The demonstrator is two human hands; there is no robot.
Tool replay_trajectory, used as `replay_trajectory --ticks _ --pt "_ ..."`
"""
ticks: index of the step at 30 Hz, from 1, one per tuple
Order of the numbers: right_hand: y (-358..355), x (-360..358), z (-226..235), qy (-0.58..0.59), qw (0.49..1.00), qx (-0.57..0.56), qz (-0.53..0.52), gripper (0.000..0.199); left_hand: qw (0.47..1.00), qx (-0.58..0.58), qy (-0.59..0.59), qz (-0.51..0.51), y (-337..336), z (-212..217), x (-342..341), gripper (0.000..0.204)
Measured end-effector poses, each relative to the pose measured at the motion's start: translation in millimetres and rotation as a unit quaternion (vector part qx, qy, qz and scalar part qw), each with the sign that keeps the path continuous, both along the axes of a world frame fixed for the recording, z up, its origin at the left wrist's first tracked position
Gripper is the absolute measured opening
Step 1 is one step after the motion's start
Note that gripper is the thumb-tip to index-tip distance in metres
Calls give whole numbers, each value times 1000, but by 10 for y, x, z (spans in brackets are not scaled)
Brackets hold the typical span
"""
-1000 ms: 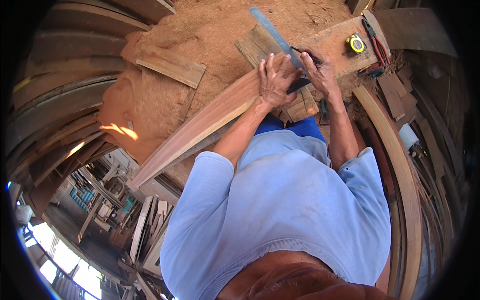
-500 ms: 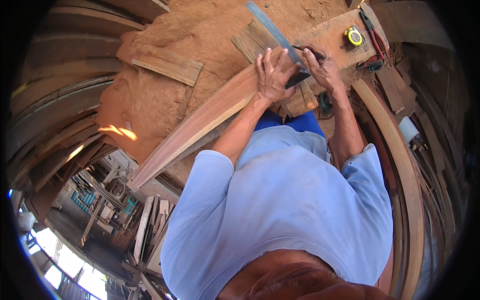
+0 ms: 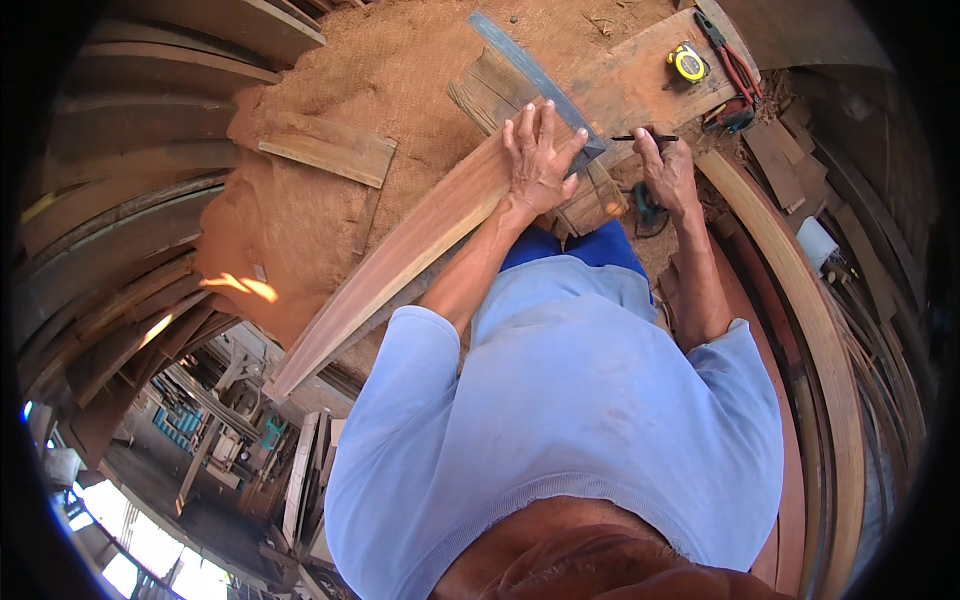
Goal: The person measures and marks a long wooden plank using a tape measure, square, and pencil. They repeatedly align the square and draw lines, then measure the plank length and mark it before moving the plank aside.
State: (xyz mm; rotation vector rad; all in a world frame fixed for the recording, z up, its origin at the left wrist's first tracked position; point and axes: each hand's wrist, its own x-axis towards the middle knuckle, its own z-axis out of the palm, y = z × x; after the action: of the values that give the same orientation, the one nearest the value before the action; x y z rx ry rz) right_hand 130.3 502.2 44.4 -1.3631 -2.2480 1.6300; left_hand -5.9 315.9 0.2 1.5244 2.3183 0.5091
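Note:
A long tapered wooden plank (image 3: 420, 232) lies slantwise in front of me. My left hand (image 3: 540, 168) rests on its far end with the fingers spread, the thumb side against the dark stock of a carpenter's square. The square's grey metal blade (image 3: 525, 66) crosses the plank's end and points away to the upper left. Off to the right of that end, my right hand (image 3: 668, 175) is closed around a thin dark pencil (image 3: 626, 138), its tip toward the square but apart from the plank.
On a wide board (image 3: 625, 75) at the far right lie a yellow tape measure (image 3: 688, 63) and red-handled pliers (image 3: 738, 72). A short board (image 3: 328, 148) lies on sawdust to the left. A long curved timber (image 3: 800, 300) runs down my right side. Stacked planks (image 3: 130, 210) line the left.
My right hand has drawn back from the square, to the right and nearer, with the pencil still in it. The left hand stays spread on the plank's end.

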Motion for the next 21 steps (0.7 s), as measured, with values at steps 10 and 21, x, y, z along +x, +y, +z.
replay_trajectory --ticks 10,21 --pt "286 103 18 121 981 70 -133 24 831 332 -328 302 189 804 -1264 18" --pt "244 231 -92 -87 959 246 107 13 783 -3 -531 323 -137 -650 -1534 40"
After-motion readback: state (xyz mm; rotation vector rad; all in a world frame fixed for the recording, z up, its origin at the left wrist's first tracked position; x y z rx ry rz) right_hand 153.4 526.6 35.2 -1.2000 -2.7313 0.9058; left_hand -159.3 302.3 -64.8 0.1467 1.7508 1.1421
